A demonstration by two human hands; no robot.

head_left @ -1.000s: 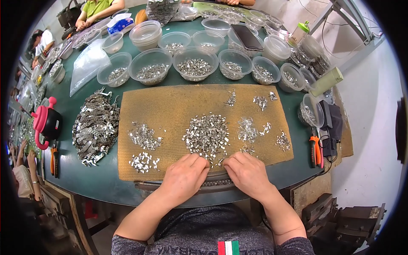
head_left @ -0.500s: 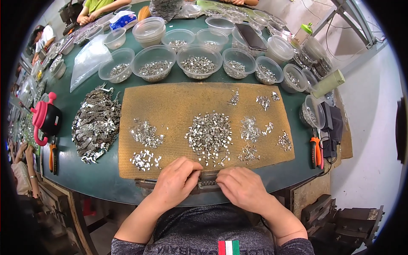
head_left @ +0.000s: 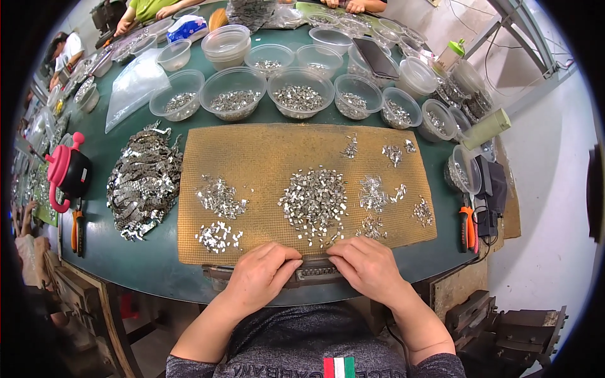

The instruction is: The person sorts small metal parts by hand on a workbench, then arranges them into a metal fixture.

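Note:
My left hand (head_left: 261,274) and my right hand (head_left: 365,268) rest side by side at the near edge of a tan woven mat (head_left: 265,160). Both press fingertips on a dark narrow tray (head_left: 315,274) lined with small metal pieces, partly hidden under the hands. Just beyond the fingers lies a central heap of small shiny metal clips (head_left: 315,201). Smaller piles of clips lie on the mat to the left (head_left: 217,198) and right (head_left: 375,192).
A mound of stamped metal strips (head_left: 145,179) lies left of the mat on the green table (head_left: 157,264). Clear plastic bowls of parts (head_left: 233,101) line the far side. A pink and black kettle-shaped object (head_left: 66,170) and orange-handled pliers (head_left: 467,228) sit at the sides. Other people work across the table.
Both hands have drawn back from the central heap to the mat's near edge and now sit on the dark tray.

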